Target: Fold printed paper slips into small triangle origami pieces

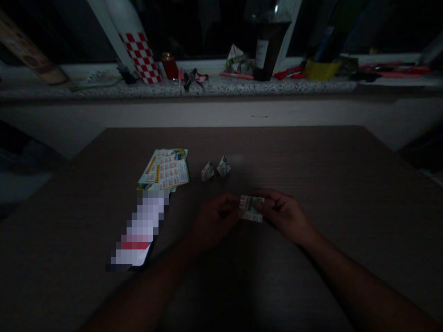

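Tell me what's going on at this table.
A person holds a small folded paper between the left hand and right hand at a dark table. Two little paper shapes stand just beyond the hands, and a stack of printed sheets lies to their left.

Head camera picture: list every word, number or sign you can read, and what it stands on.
No text can be read.
On the stack of printed sheets: rows of print, too small and dim.
On the folded paper in the left hand and right hand: print blurred.
On the bottle label: too dark.
On the pixelated flat object: masked.
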Demonstrator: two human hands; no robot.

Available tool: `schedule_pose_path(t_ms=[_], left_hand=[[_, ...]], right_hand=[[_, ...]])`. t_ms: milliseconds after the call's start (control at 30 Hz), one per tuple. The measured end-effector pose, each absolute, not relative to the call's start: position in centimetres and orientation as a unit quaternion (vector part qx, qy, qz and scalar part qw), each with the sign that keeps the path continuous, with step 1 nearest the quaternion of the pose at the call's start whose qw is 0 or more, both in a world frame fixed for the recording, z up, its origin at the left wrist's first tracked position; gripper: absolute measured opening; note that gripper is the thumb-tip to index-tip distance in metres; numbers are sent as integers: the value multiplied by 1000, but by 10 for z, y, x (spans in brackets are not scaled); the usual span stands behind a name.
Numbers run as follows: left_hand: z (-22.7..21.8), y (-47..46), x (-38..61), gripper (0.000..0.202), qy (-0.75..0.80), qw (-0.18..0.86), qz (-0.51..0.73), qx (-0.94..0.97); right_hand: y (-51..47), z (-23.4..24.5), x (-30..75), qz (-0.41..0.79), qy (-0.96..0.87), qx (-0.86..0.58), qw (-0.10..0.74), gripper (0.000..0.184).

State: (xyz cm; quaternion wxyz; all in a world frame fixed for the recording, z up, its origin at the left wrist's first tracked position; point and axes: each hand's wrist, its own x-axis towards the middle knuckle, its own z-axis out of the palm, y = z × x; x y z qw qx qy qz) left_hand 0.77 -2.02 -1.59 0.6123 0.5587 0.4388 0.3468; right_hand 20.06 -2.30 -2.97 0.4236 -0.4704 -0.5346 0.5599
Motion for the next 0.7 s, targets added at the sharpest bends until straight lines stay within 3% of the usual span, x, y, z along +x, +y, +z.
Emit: schedule_pose_path(t_ms=[333,700], left_hand=[[-19,-18,6,22,478,561,331,589],[-17,-18,9,21,461,619,351,531]], right_hand=[[-23,-31,203,563,-567,-449,400,26],[-21,-22,201,592,-532,-452,403,29]])
